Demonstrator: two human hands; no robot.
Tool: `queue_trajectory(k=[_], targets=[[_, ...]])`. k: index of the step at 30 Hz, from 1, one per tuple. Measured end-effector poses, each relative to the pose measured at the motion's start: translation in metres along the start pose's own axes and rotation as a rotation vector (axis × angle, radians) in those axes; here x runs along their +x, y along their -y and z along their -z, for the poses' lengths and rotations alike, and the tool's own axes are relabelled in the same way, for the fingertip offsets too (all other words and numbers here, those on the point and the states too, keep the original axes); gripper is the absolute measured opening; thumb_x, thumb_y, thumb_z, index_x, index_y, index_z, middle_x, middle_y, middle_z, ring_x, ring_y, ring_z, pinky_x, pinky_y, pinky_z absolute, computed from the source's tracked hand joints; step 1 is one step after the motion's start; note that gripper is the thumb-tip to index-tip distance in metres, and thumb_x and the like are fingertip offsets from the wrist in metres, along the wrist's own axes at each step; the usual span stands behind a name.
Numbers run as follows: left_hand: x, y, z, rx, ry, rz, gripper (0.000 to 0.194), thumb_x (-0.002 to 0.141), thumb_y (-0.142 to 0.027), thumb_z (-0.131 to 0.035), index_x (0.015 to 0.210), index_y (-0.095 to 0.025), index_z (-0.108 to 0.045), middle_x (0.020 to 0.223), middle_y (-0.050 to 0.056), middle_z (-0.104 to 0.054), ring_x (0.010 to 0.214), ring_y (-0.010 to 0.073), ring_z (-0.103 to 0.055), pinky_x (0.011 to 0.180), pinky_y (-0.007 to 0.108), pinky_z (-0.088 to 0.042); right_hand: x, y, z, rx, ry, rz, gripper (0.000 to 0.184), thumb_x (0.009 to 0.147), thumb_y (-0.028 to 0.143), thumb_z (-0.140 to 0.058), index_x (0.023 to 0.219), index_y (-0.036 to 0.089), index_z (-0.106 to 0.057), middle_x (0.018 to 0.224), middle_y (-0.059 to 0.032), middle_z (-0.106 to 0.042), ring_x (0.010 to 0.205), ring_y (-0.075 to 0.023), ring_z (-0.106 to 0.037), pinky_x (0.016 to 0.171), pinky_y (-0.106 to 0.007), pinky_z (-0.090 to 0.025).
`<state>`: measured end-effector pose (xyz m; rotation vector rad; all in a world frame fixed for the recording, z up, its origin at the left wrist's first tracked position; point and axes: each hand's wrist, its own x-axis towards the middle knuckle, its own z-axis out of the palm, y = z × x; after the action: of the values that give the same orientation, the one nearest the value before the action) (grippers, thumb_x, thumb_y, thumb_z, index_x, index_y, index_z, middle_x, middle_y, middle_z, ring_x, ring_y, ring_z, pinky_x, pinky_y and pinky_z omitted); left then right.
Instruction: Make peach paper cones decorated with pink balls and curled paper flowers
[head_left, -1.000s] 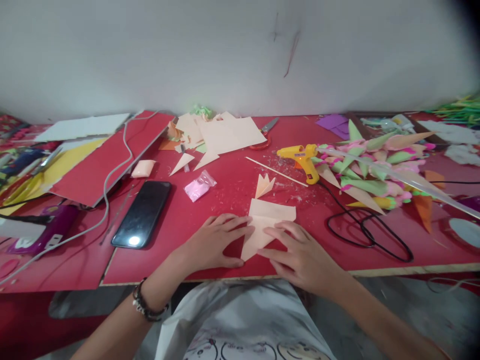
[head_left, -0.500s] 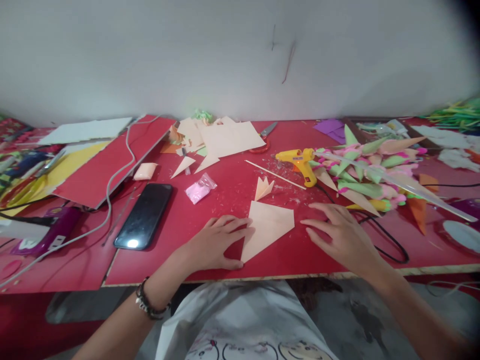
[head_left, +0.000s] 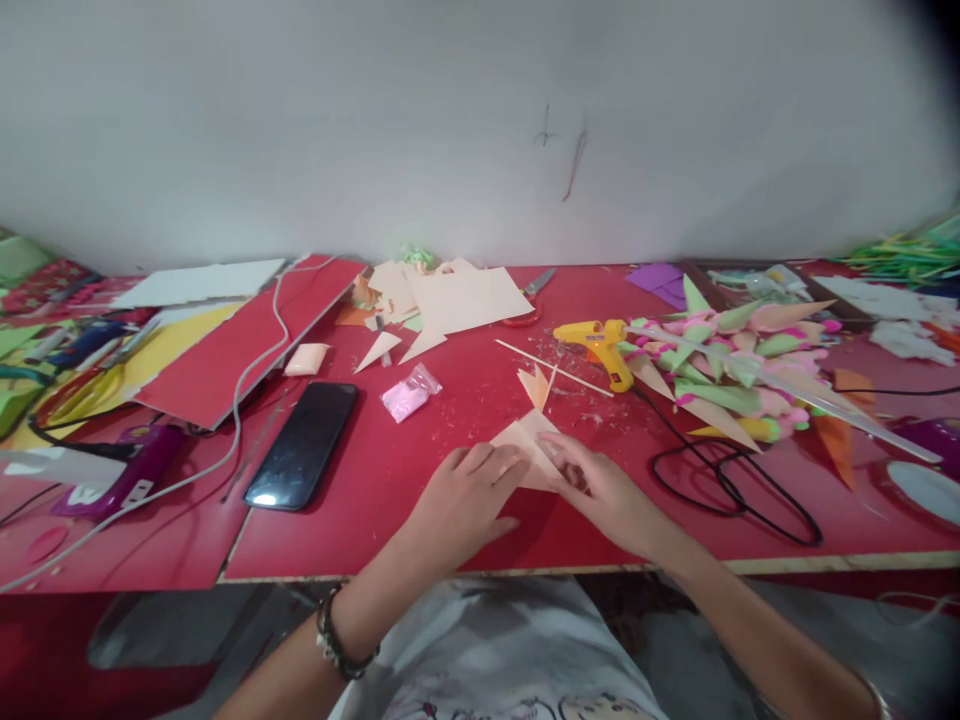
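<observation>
A folded peach paper piece (head_left: 528, 440) lies on the red table (head_left: 420, 520) near its front edge. My left hand (head_left: 469, 492) presses down on the paper's left part with fingers curled over it. From the right, my right hand (head_left: 600, 487) pinches the paper's edge with closed fingers. Most of the paper is hidden under both hands. Just behind it stands a small peach cut piece with pointed tips (head_left: 537, 385), beside a thin wooden stick (head_left: 551, 366).
A yellow glue gun (head_left: 600, 340) with a looped black cord (head_left: 731, 485) lies right of centre, next to a heap of green and pink paper cones (head_left: 731, 365). A black phone (head_left: 302, 445), a pink packet (head_left: 409, 392), peach sheets (head_left: 457, 298) and red scissors (head_left: 529, 295) lie further back.
My right hand came back from the right and took hold of the peach paper. The paper now looks folded smaller under both hands. The view shifted slightly.
</observation>
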<state>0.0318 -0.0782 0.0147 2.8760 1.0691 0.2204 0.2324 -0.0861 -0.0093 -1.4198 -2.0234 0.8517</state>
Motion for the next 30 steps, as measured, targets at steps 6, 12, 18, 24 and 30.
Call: queue_trajectory(k=[6,12,18,24,30], targets=[[-0.001,0.004,-0.001,0.212,-0.127,0.01,0.018,0.086,-0.017,-0.039,0.096,-0.019,-0.054,0.085,0.003,-0.059,0.072,0.0171,-0.055,0.056,0.028,-0.042,0.0,0.03,-0.001,0.336,0.048,-0.022,0.037,0.085,0.028,-0.039,0.121,0.021,-0.031,0.081,-0.0012,-0.057,0.077,-0.0129,-0.058,0.07,-0.026,-0.048],[-0.008,0.02,0.003,-0.192,-0.424,0.056,0.02,0.087,-0.021,-0.037,0.09,-0.018,-0.057,0.084,0.004,-0.059,0.074,0.0106,-0.057,0.061,0.019,-0.045,-0.01,0.022,0.015,0.022,-0.012,0.274,0.072,0.07,0.047,-0.058,0.131,0.023,-0.029,0.134,-0.0116,-0.035,0.124,-0.0258,-0.032,0.098,-0.042,-0.031],[-0.008,0.026,0.005,-0.248,-0.434,-0.11,0.019,0.087,-0.021,-0.04,0.091,-0.017,-0.058,0.088,0.004,-0.061,0.078,0.0109,-0.057,0.064,0.02,-0.045,-0.013,0.019,0.012,-0.426,-0.297,0.492,0.032,0.089,0.022,-0.034,0.108,0.033,-0.057,0.111,0.0011,-0.061,0.109,-0.018,-0.049,0.104,-0.047,-0.01],[-0.021,0.022,-0.002,-0.053,-0.13,-0.155,0.022,0.087,-0.019,-0.04,0.104,-0.02,-0.054,0.101,0.004,-0.06,0.091,0.0151,-0.053,0.077,0.029,-0.042,-0.016,0.008,-0.003,-0.675,-0.184,0.544,0.035,0.085,0.01,-0.037,0.11,0.025,-0.057,0.11,-0.0023,-0.062,0.102,-0.0178,-0.052,0.096,-0.039,-0.031],[-0.034,0.018,-0.006,0.03,0.004,-0.205,0.021,0.084,-0.016,-0.044,0.103,-0.015,-0.054,0.098,0.006,-0.061,0.081,0.0162,-0.054,0.072,0.031,-0.041,-0.017,-0.001,-0.007,-0.525,0.082,0.477,0.044,0.076,0.006,-0.043,0.114,0.024,-0.055,0.112,-0.0079,-0.057,0.105,-0.0198,-0.048,0.09,-0.04,-0.04]])
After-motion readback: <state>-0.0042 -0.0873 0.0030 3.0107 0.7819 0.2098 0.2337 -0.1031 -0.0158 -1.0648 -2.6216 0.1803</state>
